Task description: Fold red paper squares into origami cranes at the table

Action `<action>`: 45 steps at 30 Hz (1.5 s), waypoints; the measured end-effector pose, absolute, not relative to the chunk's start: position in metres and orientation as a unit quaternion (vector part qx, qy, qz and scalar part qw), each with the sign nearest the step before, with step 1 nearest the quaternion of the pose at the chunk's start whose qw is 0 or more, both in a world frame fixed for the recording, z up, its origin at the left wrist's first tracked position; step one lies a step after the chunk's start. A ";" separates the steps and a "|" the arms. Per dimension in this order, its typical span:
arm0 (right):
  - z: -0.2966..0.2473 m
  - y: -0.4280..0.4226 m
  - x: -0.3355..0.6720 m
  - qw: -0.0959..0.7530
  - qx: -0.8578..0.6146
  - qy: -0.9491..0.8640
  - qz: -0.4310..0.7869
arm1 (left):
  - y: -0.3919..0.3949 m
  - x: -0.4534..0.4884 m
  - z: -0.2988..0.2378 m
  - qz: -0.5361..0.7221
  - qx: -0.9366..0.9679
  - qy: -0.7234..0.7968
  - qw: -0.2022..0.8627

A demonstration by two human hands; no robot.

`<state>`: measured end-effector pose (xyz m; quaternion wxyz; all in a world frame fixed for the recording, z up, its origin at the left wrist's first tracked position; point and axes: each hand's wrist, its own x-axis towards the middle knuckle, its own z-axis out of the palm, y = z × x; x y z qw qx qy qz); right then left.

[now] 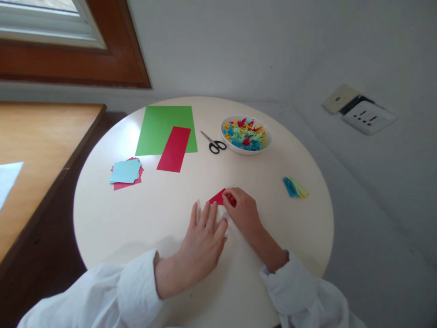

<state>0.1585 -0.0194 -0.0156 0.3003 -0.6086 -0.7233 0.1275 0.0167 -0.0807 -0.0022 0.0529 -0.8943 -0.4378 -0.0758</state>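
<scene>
A small folded red paper [217, 197] lies flat on the round white table [136, 218], well on the near side of the scissors [213, 142] and almost straight toward the person from them. The right hand [243, 212] comes in from nearer than the scissors and a little to their right. Its fingers are curled and closed on the right end of the red paper, with a bit of red showing between them. The left hand [203, 237] rests palm down on the table, nearer to the person than the scissors and just left of the right hand. Its fingers are stretched out flat and close together, holding nothing, and their tips reach the near edge of the red paper. Both forearms wear white sleeves. Just right of the scissors stands a white bowl [246, 151] filled with small folded paper pieces in red, blue, yellow and green. Left of the scissors lies a green sheet [160, 127] with a red strip [174, 149] partly on top of it. Farther left and nearer is a stack of light blue and red squares [125, 172]. Right of the scissors and nearer sits a small blue and yellow pile [295, 187].
</scene>
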 end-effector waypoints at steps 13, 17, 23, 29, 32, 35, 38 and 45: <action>-0.020 -0.020 0.159 0.316 -0.593 -0.731 0.114 | -0.074 0.015 0.004 -0.060 -0.896 -0.438 0.048; -0.022 -0.020 0.159 0.325 -0.584 -0.734 0.122 | -0.069 0.016 0.003 -0.075 -0.891 -0.446 0.047; -0.024 -0.019 0.158 0.322 -0.578 -0.740 0.118 | -0.067 0.017 -0.003 -0.082 -0.884 -0.458 0.047; -0.024 -0.020 0.158 0.313 -0.581 -0.743 0.114 | -0.066 0.017 -0.007 -0.088 -0.880 -0.464 0.055; -0.022 -0.022 0.158 0.291 -0.585 -0.752 0.086 | -0.065 0.017 -0.007 -0.089 -0.880 -0.464 0.059; -0.019 -0.027 0.160 0.256 -0.600 -0.757 0.030 | -0.065 0.017 -0.007 -0.096 -0.879 -0.463 0.062; -0.017 -0.032 0.166 0.235 -0.622 -0.746 -0.008 | -0.064 0.017 -0.008 -0.099 -0.879 -0.462 0.064; -0.021 -0.047 0.184 0.275 -0.606 -0.745 -0.046 | -0.063 0.017 -0.007 -0.112 -0.875 -0.467 0.064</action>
